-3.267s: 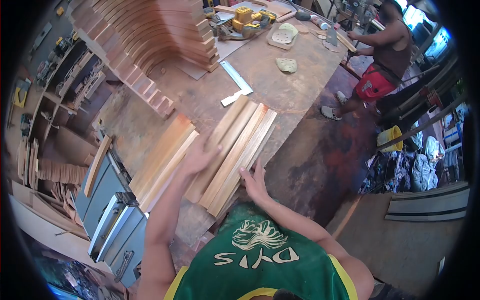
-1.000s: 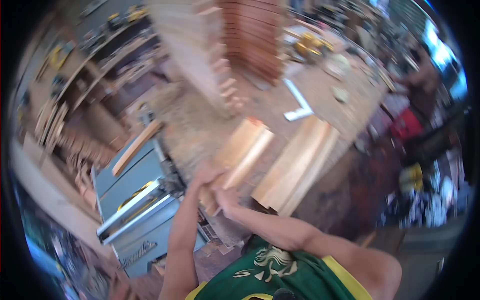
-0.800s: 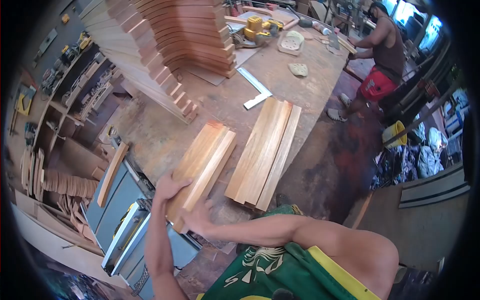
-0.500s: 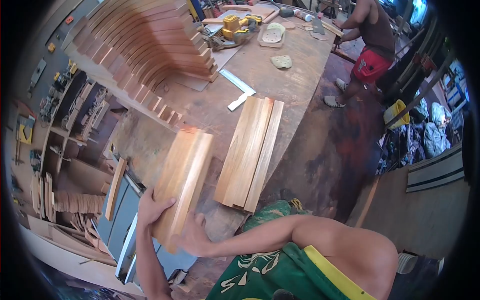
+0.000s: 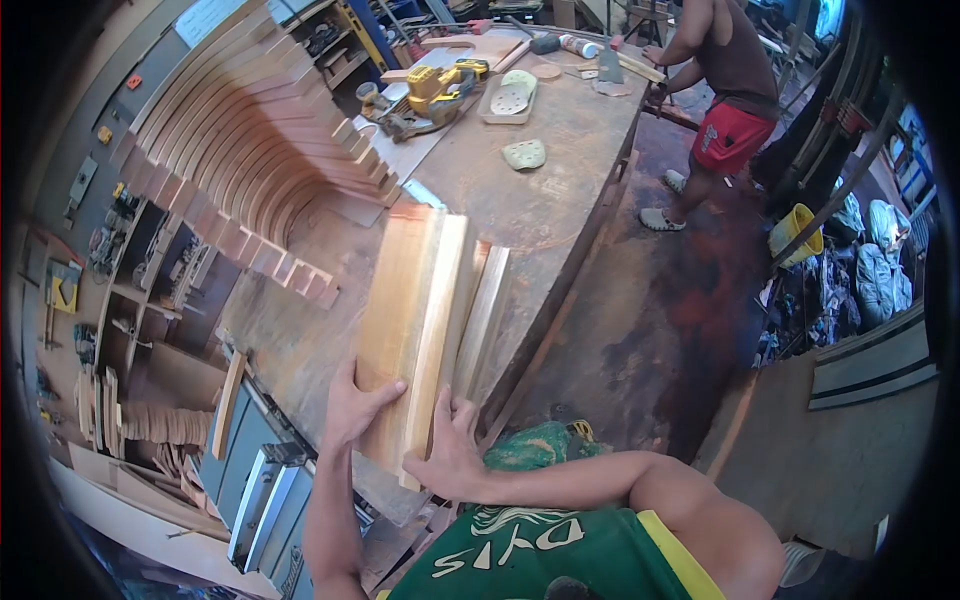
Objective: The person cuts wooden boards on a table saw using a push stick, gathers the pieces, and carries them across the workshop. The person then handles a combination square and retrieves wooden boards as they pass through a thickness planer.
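Note:
A bundle of wooden boards is held at its near end, between both my hands. My left hand grips its left side, thumb lying over the top face. On the right side and near end, my right hand is closed around the lower edge. Just right of the bundle, partly hidden behind it, more wooden boards lie on the workbench. Beyond the bundle's far end, part of a metal square shows.
Curved wooden pieces stand in a large stack at the left. Farther back are a yellow power tool, a plastic tray and a perforated sanding disc. A blue-grey machine table adjoins at lower left. Another person works at the bench's far end.
Both hands have carried the bundle to the right, and it now covers part of the boards lying there. My right hand has closed more firmly at its near end. The view has shifted.

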